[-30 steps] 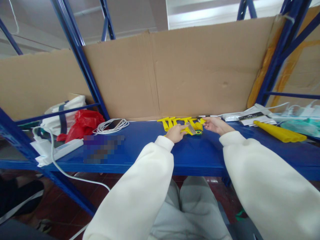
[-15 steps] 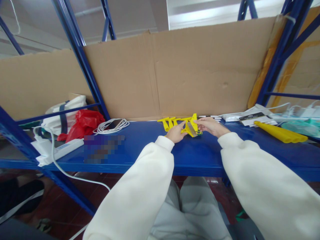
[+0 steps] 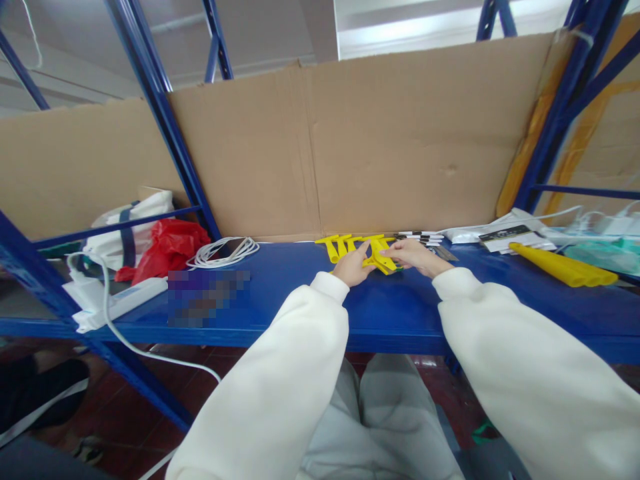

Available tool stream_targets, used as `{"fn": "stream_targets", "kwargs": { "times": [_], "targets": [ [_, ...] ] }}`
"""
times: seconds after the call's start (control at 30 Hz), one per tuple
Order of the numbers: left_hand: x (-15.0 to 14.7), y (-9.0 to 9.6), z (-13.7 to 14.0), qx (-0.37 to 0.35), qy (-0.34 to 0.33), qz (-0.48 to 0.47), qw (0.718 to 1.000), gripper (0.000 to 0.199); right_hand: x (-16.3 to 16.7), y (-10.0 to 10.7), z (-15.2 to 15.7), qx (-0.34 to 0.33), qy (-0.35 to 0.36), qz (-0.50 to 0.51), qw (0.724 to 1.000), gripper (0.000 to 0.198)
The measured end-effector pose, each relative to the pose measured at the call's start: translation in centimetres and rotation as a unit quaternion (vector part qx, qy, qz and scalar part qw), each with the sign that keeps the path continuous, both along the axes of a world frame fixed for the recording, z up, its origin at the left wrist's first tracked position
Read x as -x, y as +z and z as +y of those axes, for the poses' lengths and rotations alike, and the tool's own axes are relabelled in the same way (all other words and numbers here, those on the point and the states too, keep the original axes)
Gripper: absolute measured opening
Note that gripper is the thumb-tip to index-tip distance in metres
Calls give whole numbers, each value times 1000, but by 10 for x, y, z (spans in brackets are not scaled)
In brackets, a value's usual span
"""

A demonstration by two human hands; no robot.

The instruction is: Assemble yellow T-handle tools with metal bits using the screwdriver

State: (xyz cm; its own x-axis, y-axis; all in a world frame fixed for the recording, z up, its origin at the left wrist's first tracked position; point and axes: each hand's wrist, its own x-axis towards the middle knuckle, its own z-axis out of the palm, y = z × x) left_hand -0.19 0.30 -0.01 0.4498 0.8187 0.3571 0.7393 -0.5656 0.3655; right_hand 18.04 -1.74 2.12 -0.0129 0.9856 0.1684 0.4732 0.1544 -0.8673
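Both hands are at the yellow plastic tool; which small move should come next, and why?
Probably, the right hand should press lightly on the flat-headed yellow plastic tool while the left hand steadies it: the left hand holds its handle, and the right fingertips appear to touch its head, whose seating is unclear.

Blue shelf [image 3: 395,310]: power strip [image 3: 136,297], coiled cable [image 3: 235,261] left; yellow tools [image 3: 331,251] at back; yellow bundle [image 3: 565,266] right.

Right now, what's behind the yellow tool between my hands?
Yellow pieces lie behind it, near the cardboard panel; whatever the yellow tool, your left hand and right hand cover can't be seen.
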Motion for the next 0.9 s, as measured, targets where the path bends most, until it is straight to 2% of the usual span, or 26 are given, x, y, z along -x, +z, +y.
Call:
{"fn": "stream_targets", "kwargs": {
  "times": [0.33,0.63,0.9],
  "targets": [
    [-1,0,0,2,3,-2,1000,73,5,2,-2,1,-32,-32,999,56],
    [0,4,-5,3,4,3,1000,72,3,-5,9,-56,-33,-46,997,57],
    [-1,3,-4,-2,3,-7,1000,72,6,-11,12,-65,-19,40,997,50]
  ]
}}
